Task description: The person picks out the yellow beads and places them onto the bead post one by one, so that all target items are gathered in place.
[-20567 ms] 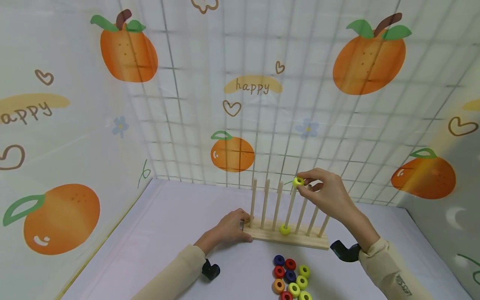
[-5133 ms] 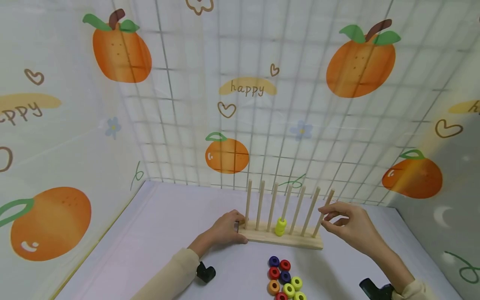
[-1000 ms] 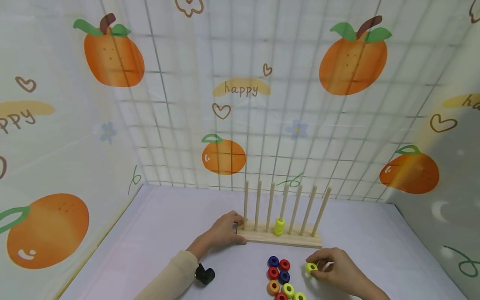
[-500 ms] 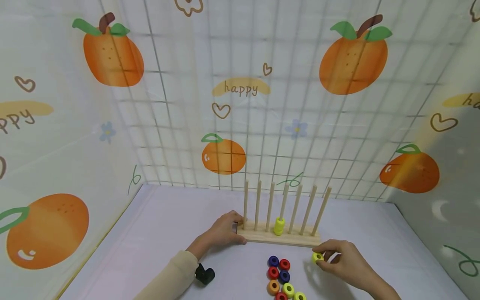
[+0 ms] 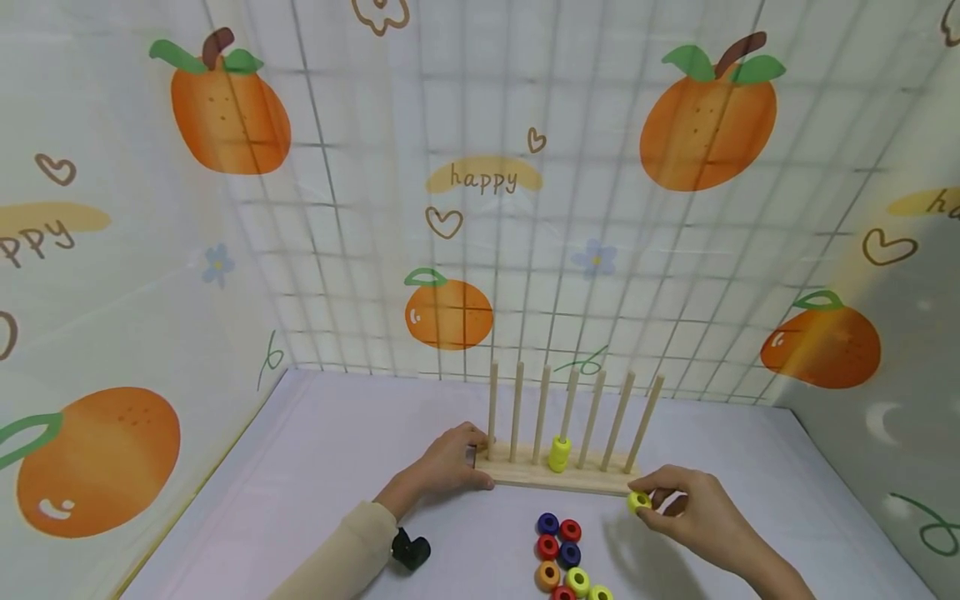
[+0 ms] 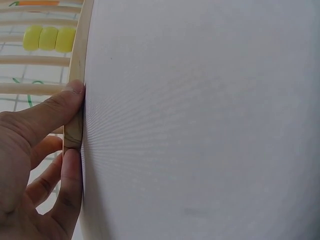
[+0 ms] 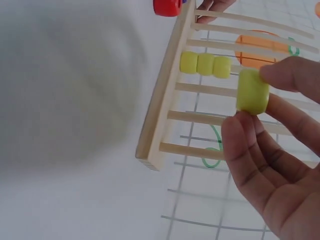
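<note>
A wooden peg rack (image 5: 525, 477) with several upright pegs stands on the table in the head view. My left hand (image 5: 448, 458) grips the left end of its base, thumb along the front edge; the left wrist view shows those fingers (image 6: 70, 172) at the base's end. Three yellow beads (image 7: 205, 64) are stacked on the middle peg. My right hand (image 5: 693, 510) pinches another yellow bead (image 7: 253, 91) between thumb and fingertips, in front of the rack's right end and off the peg.
Loose beads lie on the table before the rack: blue (image 5: 548, 523), red (image 5: 571, 530), orange (image 5: 548, 575) and yellow (image 5: 577, 581) ones, some cut off by the frame's lower edge. A printed cloth wall (image 5: 360, 317) rises behind.
The yellow stack has grown from one bead to three. My right hand has since taken another yellow bead from the loose group and moved it up and right; my left hand stays put.
</note>
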Motion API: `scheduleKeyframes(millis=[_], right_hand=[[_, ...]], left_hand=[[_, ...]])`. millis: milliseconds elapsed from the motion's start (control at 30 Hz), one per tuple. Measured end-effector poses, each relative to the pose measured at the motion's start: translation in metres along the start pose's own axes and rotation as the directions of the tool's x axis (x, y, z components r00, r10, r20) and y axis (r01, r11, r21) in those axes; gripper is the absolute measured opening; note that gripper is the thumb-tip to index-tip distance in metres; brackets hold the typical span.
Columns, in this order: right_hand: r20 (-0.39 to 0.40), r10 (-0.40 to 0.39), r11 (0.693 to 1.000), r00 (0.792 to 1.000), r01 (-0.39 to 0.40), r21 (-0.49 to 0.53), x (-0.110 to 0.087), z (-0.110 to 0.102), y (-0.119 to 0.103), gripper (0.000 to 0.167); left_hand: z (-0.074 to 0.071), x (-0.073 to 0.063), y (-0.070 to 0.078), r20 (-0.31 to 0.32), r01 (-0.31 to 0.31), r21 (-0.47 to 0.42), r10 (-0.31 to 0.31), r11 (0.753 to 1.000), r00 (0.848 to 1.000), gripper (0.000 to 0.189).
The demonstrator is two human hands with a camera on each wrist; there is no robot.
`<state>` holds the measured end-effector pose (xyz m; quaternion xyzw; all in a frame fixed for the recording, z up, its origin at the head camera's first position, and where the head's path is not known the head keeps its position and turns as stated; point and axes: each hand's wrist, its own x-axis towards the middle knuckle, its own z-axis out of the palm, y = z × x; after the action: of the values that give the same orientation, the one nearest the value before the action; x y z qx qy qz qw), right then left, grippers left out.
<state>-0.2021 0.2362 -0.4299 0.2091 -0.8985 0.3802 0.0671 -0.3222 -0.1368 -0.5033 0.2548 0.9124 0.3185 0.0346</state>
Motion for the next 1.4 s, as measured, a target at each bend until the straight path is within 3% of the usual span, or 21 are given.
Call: scheduleKeyframes(millis=[200, 533, 1033, 1400], right_hand=[[-0.030, -0.022, 1.000, 0.999, 0.022, 0.002, 0.001, -0.004, -0.002, 0.024], [-0.043, 0.006, 1.000, 0.999, -0.007, -0.020, 0.006, -0.008, -0.010, 0.025], [-0.130, -0.147, 0.988, 0.981, 0.139, -0.062, 0.012, -0.015, -0.018, 0.031], [-0.151, -0.115, 0.991, 0.982, 0.104, -0.082, 0.015, -0.021, -0.024, 0.029]], left_hand=[[0.000, 0.000, 0.002, 0.009, 0.020, -0.002, -0.020, 1.000, 1.000, 0.070], [0.000, 0.000, 0.002, 0.011, 0.012, -0.006, -0.012, 1.000, 1.000, 0.071], [-0.002, -0.001, 0.002, 0.002, 0.000, -0.005, 0.000, 1.000, 1.000, 0.070], [-0.002, -0.001, 0.002, 0.009, 0.001, -0.010, -0.001, 1.000, 1.000, 0.072]])
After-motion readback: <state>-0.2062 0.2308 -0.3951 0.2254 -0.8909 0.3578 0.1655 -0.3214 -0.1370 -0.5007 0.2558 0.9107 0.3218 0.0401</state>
